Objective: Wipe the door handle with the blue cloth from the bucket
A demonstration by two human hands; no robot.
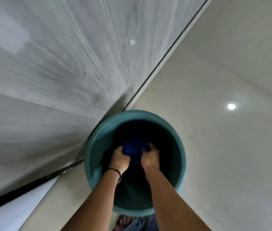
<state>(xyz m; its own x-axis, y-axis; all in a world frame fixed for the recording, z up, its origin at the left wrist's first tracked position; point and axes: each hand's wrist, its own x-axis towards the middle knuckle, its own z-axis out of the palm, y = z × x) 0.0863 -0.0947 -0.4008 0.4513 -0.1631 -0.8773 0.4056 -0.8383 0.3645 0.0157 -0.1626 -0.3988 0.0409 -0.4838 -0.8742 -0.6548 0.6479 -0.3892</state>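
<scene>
In the head view, the blue cloth (135, 147) is held inside the teal bucket (97, 147), bunched between the left hand (120, 158) and the right hand (149, 156); each grip is closed on a side of the cloth. The step is judged to be the taking-up of the cloth, and it is best done by gathering the cloth fully into both grips and, if it is wet, wringing it over the bucket before it is lifted clear, so that nothing is dripped on the floor (215, 130). No raised surface is seen: the bucket is set on pale glossy floor tiles, where a ceiling light is reflected. A grey panel (48, 72), much blurred, is seen to the left behind a dark strip (165, 54); the door handle is not shown.
</scene>
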